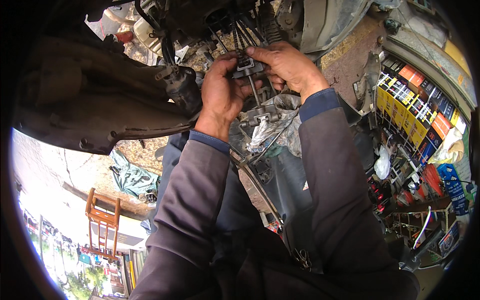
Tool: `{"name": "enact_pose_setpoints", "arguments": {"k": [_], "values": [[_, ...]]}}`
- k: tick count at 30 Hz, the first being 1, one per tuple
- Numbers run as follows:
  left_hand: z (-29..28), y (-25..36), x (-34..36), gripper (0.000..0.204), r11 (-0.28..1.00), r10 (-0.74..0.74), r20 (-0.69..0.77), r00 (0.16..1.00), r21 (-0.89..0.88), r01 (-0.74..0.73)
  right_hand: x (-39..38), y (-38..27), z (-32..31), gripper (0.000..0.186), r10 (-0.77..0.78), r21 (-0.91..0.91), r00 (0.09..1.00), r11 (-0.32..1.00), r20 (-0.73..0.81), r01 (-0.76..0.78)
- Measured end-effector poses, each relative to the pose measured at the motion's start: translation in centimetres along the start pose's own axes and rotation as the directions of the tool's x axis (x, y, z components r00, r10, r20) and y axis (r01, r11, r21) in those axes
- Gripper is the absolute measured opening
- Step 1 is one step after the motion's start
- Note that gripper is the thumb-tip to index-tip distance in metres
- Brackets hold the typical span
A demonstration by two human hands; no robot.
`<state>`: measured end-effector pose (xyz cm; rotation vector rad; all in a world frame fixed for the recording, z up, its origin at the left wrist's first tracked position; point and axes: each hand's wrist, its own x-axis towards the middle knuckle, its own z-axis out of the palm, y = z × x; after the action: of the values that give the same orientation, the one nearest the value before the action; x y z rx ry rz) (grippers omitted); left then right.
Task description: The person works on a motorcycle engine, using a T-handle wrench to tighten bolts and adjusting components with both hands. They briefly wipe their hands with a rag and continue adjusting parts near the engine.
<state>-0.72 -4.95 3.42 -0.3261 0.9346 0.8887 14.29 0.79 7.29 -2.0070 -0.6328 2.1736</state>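
A dark metal bracket-like tool (248,71) with a bright rod (254,89) running down from it is between my hands. My left hand (220,92) is closed around its left side. Thumb and fingers of my right hand (290,66) pinch its upper right side, the thumb lying across the top. Dark strands (239,35) run from the tool's top up into the vehicle; whether they are chain or cable I cannot tell. A dark metal crosspiece (262,114) sits at the rod's lower end, in front of a crumpled grey cloth or plastic sheet (287,120).
A large dark curved panel (100,95) extends to the left. A ribbed spring-like part (270,25) hangs just above my right hand. Stacked yellow and black boxes (407,110) stand at right. A green cloth (132,175) and a wooden chair (103,222) are at lower left.
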Motion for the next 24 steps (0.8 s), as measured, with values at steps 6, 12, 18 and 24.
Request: {"name": "enact_pose_setpoints", "arguments": {"k": [6,12,18,24], "values": [[-0.2,-0.2,0.1,0.014,0.999,0.027,-0.011,1.000,-0.022,-0.027,-0.2,0.4,0.4,0.039,-0.010,0.041,1.000,0.999,-0.026,0.011],[-0.2,-0.1,0.2,0.016,0.999,-0.004,-0.023,1.000,-0.045,0.003,-0.7,1.2,0.8,0.032,-0.026,0.089,0.997,0.995,-0.068,0.032],[0.1,0.3,0.1,0.022,0.999,-0.032,0.004,0.999,-0.019,0.032,-0.5,1.1,0.5,0.034,-0.027,0.133,0.999,0.991,-0.048,0.033],[0.1,0.5,0.4,0.020,0.998,-0.037,0.033,0.999,-0.043,0.038,-0.5,0.9,0.5,0.036,-0.040,0.159,0.998,0.986,-0.055,0.049]]}}
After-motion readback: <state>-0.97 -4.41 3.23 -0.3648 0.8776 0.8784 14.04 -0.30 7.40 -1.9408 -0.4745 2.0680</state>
